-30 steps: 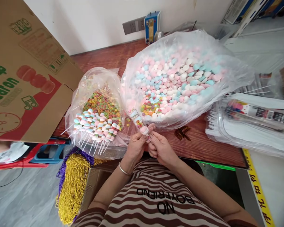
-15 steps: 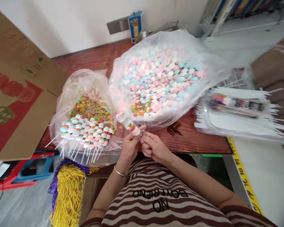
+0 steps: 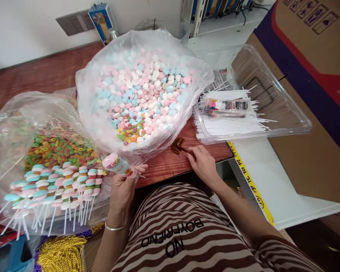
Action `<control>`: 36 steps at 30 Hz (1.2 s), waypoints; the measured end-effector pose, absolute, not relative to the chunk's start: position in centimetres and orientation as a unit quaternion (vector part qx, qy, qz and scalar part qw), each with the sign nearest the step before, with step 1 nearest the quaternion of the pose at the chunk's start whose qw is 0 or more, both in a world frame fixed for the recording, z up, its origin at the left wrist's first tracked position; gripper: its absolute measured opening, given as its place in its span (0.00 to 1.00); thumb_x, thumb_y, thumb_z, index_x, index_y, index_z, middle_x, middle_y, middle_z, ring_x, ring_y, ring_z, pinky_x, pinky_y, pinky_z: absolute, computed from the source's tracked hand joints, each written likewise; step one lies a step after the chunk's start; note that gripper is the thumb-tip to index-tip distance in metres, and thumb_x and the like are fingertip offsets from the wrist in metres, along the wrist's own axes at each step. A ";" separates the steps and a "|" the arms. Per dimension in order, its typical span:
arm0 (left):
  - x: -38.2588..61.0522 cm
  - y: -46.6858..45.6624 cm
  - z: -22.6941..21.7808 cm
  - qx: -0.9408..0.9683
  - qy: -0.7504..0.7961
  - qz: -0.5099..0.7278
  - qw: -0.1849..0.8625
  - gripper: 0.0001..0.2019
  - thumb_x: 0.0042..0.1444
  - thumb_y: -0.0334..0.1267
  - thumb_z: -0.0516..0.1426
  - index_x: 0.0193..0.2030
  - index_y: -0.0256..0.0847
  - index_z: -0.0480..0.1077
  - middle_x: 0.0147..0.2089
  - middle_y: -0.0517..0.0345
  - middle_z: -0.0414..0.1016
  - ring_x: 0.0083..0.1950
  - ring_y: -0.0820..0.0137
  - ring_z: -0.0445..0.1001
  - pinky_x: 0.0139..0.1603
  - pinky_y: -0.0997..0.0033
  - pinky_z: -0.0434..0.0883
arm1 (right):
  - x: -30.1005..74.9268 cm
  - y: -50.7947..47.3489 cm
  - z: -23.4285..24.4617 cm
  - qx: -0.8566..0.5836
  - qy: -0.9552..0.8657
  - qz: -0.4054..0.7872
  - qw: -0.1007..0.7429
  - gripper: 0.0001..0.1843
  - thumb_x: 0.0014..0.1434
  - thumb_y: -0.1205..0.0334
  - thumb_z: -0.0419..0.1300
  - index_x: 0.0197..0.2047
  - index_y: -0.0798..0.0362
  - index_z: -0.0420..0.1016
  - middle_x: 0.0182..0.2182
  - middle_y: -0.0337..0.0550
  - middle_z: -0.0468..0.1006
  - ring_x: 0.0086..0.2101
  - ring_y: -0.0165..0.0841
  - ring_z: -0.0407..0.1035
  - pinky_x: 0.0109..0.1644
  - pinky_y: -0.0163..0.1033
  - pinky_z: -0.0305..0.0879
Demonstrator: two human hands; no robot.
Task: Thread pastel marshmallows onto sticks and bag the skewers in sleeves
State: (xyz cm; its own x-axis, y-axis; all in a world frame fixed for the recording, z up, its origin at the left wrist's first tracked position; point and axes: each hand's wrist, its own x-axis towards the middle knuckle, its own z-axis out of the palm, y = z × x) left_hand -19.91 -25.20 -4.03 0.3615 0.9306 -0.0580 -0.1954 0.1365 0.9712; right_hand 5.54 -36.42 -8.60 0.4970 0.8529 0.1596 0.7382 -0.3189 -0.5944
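My left hand (image 3: 123, 190) is closed around the lower end of a bagged candy skewer (image 3: 117, 165), with pink, blue and white sweets stacked in a clear printed wrapper. At the table's front edge, my right hand (image 3: 202, 164) has its fingertips pinched on the end of a dark gold twist tie from a small bundle of twist ties (image 3: 176, 146). Left of my left hand, several unwrapped candy skewers (image 3: 65, 185) with white sticks lie over a plastic bag of ring-shaped sweets (image 3: 56, 153).
A large plastic-lined heap of pastel candies (image 3: 147, 94) takes up the middle of the wooden table (image 3: 17, 75). At right stands a clear tray (image 3: 289, 121) with white sticks and printed wrappers (image 3: 229, 107). A big cardboard box (image 3: 308, 158) rises beyond it. Gold bead strings (image 3: 61, 255) hang lower left.
My right hand has left the wrapped skewer and moved right to the twist ties. My left hand keeps the skewer. The view has swung to the right.
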 end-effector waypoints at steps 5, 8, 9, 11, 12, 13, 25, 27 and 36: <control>-19.4 -26.1 -5.8 0.533 0.422 0.376 0.630 0.14 0.56 0.50 0.66 0.32 0.40 0.80 0.34 0.54 0.82 0.37 0.65 0.79 0.47 0.61 0.77 | 6.7 -35.3 -10.0 -0.829 -0.492 0.060 0.258 0.12 0.70 0.59 0.54 0.44 0.50 0.79 0.41 0.47 0.81 0.43 0.39 0.73 0.46 0.40 0.65; -19.4 -26.6 -6.2 0.561 0.449 0.350 0.602 0.15 0.58 0.51 0.64 0.33 0.39 0.79 0.35 0.54 0.82 0.38 0.64 0.77 0.47 0.63 0.75 | 6.4 -33.9 -9.6 -0.840 -0.494 0.078 0.212 0.11 0.70 0.61 0.54 0.40 0.51 0.78 0.40 0.48 0.80 0.42 0.40 0.73 0.43 0.40 0.63; -19.4 -26.6 -6.2 0.566 0.454 0.344 0.596 0.15 0.59 0.50 0.64 0.33 0.39 0.79 0.35 0.54 0.82 0.39 0.65 0.77 0.47 0.64 0.74 | 6.4 -33.6 -9.5 -0.841 -0.495 0.083 0.201 0.12 0.70 0.61 0.54 0.38 0.51 0.77 0.40 0.49 0.79 0.41 0.40 0.72 0.41 0.40 0.62; -19.7 -26.7 -6.0 0.578 0.455 0.332 0.590 0.14 0.60 0.49 0.63 0.34 0.40 0.80 0.36 0.55 0.81 0.39 0.65 0.76 0.48 0.65 0.73 | 6.4 -33.2 -9.3 -0.842 -0.497 0.090 0.190 0.12 0.69 0.63 0.53 0.36 0.52 0.76 0.39 0.52 0.79 0.40 0.41 0.71 0.40 0.41 0.60; -19.8 -26.7 -5.9 0.587 0.456 0.324 0.585 0.14 0.61 0.48 0.63 0.34 0.39 0.80 0.36 0.55 0.81 0.40 0.65 0.76 0.48 0.65 0.72 | 6.5 -33.1 -9.3 -0.842 -0.498 0.093 0.186 0.12 0.69 0.63 0.53 0.36 0.53 0.75 0.39 0.53 0.78 0.40 0.42 0.71 0.40 0.41 0.60; -19.8 -26.7 -5.7 0.598 0.457 0.315 0.578 0.14 0.61 0.48 0.62 0.35 0.39 0.80 0.36 0.55 0.81 0.40 0.65 0.76 0.48 0.66 0.71 | 6.6 -33.1 -9.3 -0.842 -0.498 0.096 0.184 0.12 0.69 0.64 0.52 0.36 0.53 0.75 0.38 0.54 0.78 0.39 0.42 0.71 0.40 0.42 0.60; -19.5 -26.4 -4.8 0.753 0.475 0.252 0.379 0.10 0.66 0.39 0.56 0.38 0.39 0.77 0.33 0.57 0.77 0.36 0.67 0.73 0.41 0.69 0.67 | 6.4 -34.9 -8.2 -0.807 -0.482 0.116 0.321 0.08 0.68 0.63 0.48 0.40 0.50 0.68 0.38 0.49 0.78 0.39 0.40 0.73 0.45 0.43 0.66; -18.9 -26.6 -4.9 0.805 0.450 0.249 0.296 0.10 0.66 0.33 0.54 0.41 0.39 0.78 0.36 0.55 0.76 0.38 0.66 0.73 0.41 0.69 0.67 | 4.7 -35.4 -6.8 -0.764 -0.488 0.117 0.406 0.08 0.69 0.61 0.48 0.41 0.49 0.67 0.37 0.48 0.78 0.39 0.39 0.72 0.46 0.43 0.66; -16.2 -28.1 -5.1 0.867 0.420 0.242 0.119 0.12 0.69 0.31 0.50 0.46 0.40 0.75 0.36 0.52 0.74 0.38 0.65 0.73 0.39 0.68 0.68 | -2.6 -34.0 -4.6 -0.629 -0.502 0.310 0.506 0.07 0.68 0.59 0.55 0.37 0.48 0.70 0.31 0.41 0.77 0.31 0.34 0.70 0.38 0.39 0.65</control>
State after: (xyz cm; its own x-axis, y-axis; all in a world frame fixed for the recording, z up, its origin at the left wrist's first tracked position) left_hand -16.24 -28.13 -5.07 0.5300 0.7857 0.3191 0.6707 -0.6186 0.4093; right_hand -2.63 -34.01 -4.64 0.3035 0.9455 0.1181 0.3189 0.0160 -0.9476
